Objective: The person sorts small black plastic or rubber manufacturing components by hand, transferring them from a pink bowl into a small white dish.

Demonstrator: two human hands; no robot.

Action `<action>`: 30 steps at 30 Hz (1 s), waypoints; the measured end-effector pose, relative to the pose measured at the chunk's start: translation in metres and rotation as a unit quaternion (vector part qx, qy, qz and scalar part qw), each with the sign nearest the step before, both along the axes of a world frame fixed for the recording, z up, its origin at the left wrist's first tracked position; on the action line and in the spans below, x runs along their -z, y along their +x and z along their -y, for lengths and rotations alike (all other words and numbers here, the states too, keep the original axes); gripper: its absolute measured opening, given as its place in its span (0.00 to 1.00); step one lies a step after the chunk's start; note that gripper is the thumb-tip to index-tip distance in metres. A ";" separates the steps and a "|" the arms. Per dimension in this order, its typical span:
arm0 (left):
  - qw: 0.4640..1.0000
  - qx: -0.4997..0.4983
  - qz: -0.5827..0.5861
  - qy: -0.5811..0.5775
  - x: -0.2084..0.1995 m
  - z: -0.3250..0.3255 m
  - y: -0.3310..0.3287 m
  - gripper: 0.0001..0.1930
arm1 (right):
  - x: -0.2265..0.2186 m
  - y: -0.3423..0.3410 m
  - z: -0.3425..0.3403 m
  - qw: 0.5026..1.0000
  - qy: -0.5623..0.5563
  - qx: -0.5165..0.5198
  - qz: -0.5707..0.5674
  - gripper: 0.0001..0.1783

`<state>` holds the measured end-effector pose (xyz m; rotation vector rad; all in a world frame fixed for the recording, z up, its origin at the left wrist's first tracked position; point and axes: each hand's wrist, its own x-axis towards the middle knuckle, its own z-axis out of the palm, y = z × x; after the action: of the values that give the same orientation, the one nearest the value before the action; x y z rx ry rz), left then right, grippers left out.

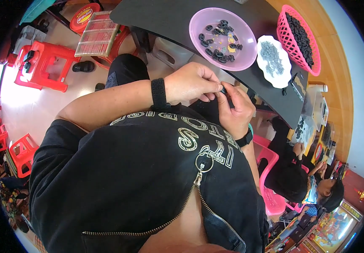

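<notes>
My left hand [194,83], with a black band at its wrist, meets my right hand [237,103] in front of my chest. Both pinch a small black part [223,90] between thumb and fingers; the fingers cover most of it. Just beyond them on the dark table [161,17], a pinkish-purple basin [248,36] holds several small black oval pieces [219,55]. Beside it is a white scalloped dish [284,75] with a heap of small grey metal-looking bits [270,58]. A pink lattice basket [285,39] farther right is filled with black pieces [299,40].
Near the table's right corner lie a few small black items [285,90]. Red plastic stools [49,65] and a woven-topped seat [99,33] stand to the left. At right, other people sit near a pink chair [270,198], their hands [299,148] over another work surface.
</notes>
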<state>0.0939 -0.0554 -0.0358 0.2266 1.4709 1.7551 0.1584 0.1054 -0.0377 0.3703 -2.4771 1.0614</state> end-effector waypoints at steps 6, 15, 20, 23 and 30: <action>1.000 0.011 0.011 0.002 0.002 0.001 0.000 0.09 | 0.000 0.001 -0.001 1.000 0.018 -0.007 -0.005 0.11; 1.000 0.004 0.020 -0.002 0.003 0.001 0.001 0.09 | 0.006 0.003 -0.002 0.995 -0.078 0.028 0.062 0.15; 1.000 -0.002 0.011 0.000 -0.003 0.002 0.002 0.10 | 0.008 0.006 -0.008 0.991 -0.110 0.024 0.076 0.14; 0.999 -0.046 0.002 -0.026 -0.003 0.002 0.000 0.12 | 0.010 0.006 -0.023 0.968 -0.153 0.010 0.198 0.12; 0.999 -0.024 0.006 -0.020 -0.005 0.002 0.001 0.12 | -0.073 -0.060 -0.096 0.919 -0.350 0.170 -0.066 0.15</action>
<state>0.0945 -0.0576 -0.0309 0.1610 1.5125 1.7611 0.0985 0.2018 0.0350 -0.1967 -1.7860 1.5904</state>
